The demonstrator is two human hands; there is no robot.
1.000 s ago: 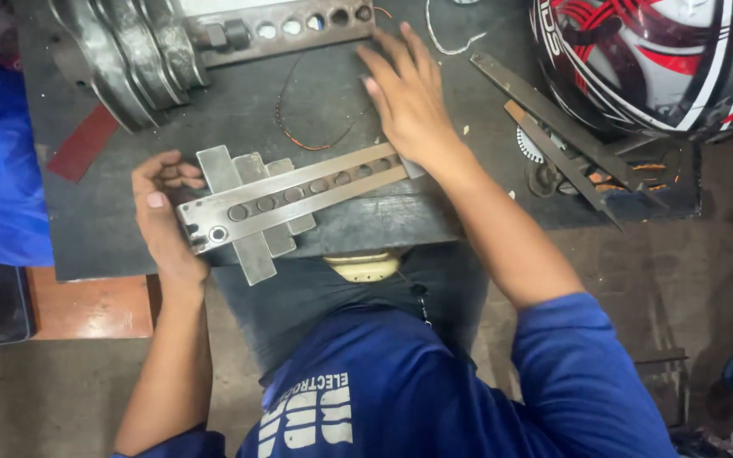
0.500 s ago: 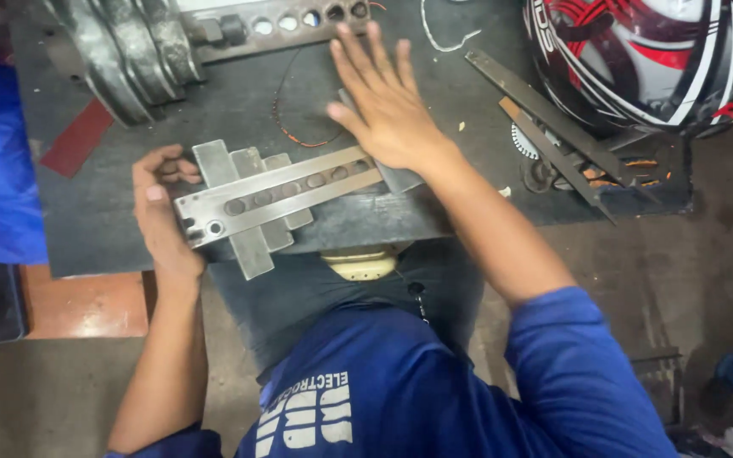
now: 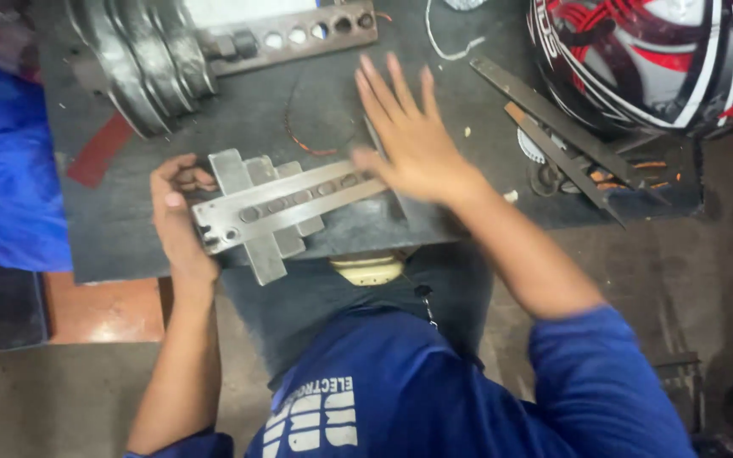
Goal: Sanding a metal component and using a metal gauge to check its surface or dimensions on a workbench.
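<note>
Two hands [image 3: 181, 222] [image 3: 409, 140] on metal bracket [image 3: 277, 208]

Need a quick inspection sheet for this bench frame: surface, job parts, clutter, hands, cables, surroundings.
Surface: dark work board, scuffed, with a red strip on its left part.
Job's things: drilled metal bars lying across flat grey blocks at the board's near edge.
Clutter: stack of curved metal plates, a second perforated bar, long flat metal strips, a red, white and black helmet.
Hands: left hand grips the left end of the bars; right hand flat and open at their right end.
Cables: thin copper wire, white wire.
Surroundings: blue cloth at left, concrete floor.
</note>
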